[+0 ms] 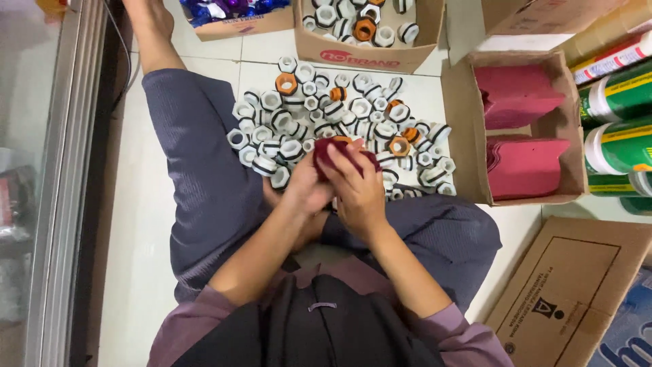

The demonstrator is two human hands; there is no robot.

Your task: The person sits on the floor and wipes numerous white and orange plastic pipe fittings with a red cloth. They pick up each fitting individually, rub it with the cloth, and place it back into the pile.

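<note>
While both hands fold a maroon pouch, matching pouches fill the right-hand carton.

**Bright, even light, a bit soft overall**

Soft overhead light is washing the white floor pretty evenly, so shadows are only pooling faintly under the pile of fittings. Glare is bouncing off the glossy green tubes on the right. Edges are bending from the wide lens, and the whole shot is looking slightly smeared, mostly around the hands.

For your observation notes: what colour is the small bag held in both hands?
Dark red bag, head view.
</note>
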